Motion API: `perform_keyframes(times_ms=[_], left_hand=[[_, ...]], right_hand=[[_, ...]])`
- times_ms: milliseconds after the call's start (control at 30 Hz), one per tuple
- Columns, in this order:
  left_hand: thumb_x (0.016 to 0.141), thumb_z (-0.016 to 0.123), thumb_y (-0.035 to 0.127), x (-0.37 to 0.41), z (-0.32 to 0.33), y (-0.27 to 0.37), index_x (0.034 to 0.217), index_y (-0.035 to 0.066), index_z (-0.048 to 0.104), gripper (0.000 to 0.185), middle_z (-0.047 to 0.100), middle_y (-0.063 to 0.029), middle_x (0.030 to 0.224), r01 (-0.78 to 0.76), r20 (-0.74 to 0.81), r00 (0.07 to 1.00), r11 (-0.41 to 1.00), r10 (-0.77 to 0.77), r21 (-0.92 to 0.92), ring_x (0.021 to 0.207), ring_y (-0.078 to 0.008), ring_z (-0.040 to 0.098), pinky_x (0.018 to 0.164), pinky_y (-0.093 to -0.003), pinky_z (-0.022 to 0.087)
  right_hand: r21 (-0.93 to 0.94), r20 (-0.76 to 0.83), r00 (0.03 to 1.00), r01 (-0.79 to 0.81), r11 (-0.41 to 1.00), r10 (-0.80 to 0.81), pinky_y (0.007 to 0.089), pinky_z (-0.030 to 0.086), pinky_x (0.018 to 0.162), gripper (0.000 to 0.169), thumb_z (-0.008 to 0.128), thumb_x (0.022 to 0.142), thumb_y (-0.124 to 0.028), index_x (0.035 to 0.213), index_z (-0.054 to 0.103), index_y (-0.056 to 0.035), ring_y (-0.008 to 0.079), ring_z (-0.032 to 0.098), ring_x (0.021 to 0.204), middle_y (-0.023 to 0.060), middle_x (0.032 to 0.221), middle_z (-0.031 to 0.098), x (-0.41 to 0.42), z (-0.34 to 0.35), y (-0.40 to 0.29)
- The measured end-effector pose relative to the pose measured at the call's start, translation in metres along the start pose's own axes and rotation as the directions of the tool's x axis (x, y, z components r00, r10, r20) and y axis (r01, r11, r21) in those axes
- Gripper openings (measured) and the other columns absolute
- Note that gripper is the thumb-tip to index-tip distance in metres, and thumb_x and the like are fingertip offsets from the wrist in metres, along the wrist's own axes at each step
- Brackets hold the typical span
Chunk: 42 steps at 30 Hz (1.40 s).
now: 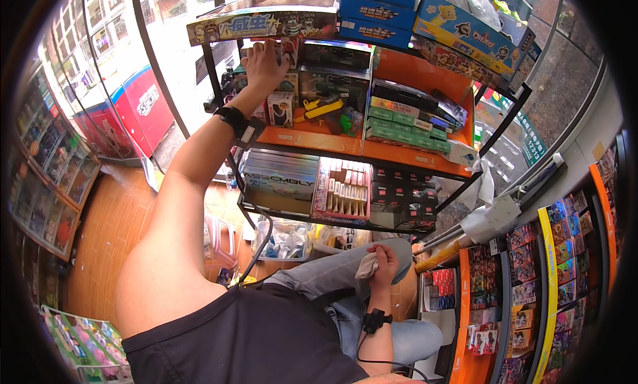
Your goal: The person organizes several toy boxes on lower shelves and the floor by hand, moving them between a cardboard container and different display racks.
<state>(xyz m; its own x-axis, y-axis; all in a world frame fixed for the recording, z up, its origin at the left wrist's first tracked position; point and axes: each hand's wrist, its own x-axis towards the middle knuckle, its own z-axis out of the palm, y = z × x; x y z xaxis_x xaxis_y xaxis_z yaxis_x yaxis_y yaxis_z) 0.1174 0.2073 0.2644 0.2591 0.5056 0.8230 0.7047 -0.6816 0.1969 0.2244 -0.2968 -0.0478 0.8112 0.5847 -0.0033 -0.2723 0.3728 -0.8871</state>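
Note:
My left hand (263, 65) reaches up to the left part of the shelf rack, with its fingers at small boxes just under a printed display carton (264, 26). Whether it grips one of them cannot be seen. Below it stand a white-and-black small box (281, 109) and a yellow toy gun (319, 108). My right hand (384, 262) is near my bent knee, closed around a crumpled whitish cloth (367, 266). Green small boxes (398, 127) lie stacked on the orange shelf (309, 139), right of the toys.
Blue cartons (376, 15) are stacked on the rack's top. A lower shelf holds a large boxed set (280, 179) and an open carton of small packs (344, 192). Plastic bins (284, 242) stand beneath. Card racks (523, 274) rise at right; a cable hangs beside the rack's left leg.

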Motion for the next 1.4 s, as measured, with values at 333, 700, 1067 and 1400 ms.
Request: perform_keyframes(times_ms=[333, 700, 1067, 1400], left_hand=[[0.107, 0.054, 0.026, -0.119, -0.06, 0.066, 0.139, 0.002, 0.058, 0.04, 0.068, -0.005, 0.109, 0.183, 0.296, 0.923, 0.396, 0.246, -0.9, 0.091, -0.0132, 0.064, 0.073, -0.0276, 0.051], [0.111, 0.041, 0.04, -0.326, -0.073, 0.239, 0.143, 0.005, 0.051, 0.048, 0.059, -0.0112, 0.14, 0.977, 0.699, 0.041, -0.175, 0.714, 0.121, 0.125, -0.0284, 0.061, 0.103, -0.05, 0.051], [0.103, 0.063, 0.025, -0.358, -0.048, 0.257, 0.116, 0.005, 0.062, 0.024, 0.069, -0.0131, 0.12, 0.986, 0.78, -0.119, -0.022, 0.614, 0.167, 0.109, -0.0272, 0.068, 0.099, -0.0457, 0.054], [0.112, 0.034, 0.046, -0.373, -0.059, 0.302, 0.153, 0.01, 0.039, 0.054, 0.047, -0.0104, 0.153, 0.914, 0.563, -0.204, -0.05, 0.801, 0.402, 0.142, -0.0246, 0.045, 0.113, -0.0476, 0.043]], right_hand=[[0.397, -0.236, 0.95, -0.095, 0.913, 0.202, 0.0333, 0.055, 0.068, 0.024, 0.059, 0.101, -0.028, 0.101, 0.068, -0.0058, 0.0196, 0.066, 0.076, 0.0061, 0.089, 0.068, 0.004, -0.023, -0.005], [-0.774, 0.353, 0.713, 0.586, 0.239, -0.606, 0.047, 0.044, 0.112, 0.038, 0.056, 0.099, -0.009, 0.136, 0.06, -0.0048, 0.0329, 0.057, 0.13, 0.0143, 0.14, 0.059, -0.017, 0.081, -0.121], [-0.839, 0.17, 0.678, 0.48, 0.255, -0.715, 0.0448, 0.054, 0.1, 0.029, 0.063, 0.087, 0.006, 0.114, 0.07, 0.0001, 0.0398, 0.069, 0.111, 0.0187, 0.122, 0.07, -0.043, 0.019, -0.106], [-0.961, 0.223, 0.73, 0.277, -0.019, -0.646, 0.06, 0.03, 0.119, 0.054, 0.07, 0.083, -0.002, 0.136, 0.058, -0.0032, 0.0346, 0.054, 0.137, 0.0141, 0.141, 0.061, -0.058, 0.023, -0.126]])
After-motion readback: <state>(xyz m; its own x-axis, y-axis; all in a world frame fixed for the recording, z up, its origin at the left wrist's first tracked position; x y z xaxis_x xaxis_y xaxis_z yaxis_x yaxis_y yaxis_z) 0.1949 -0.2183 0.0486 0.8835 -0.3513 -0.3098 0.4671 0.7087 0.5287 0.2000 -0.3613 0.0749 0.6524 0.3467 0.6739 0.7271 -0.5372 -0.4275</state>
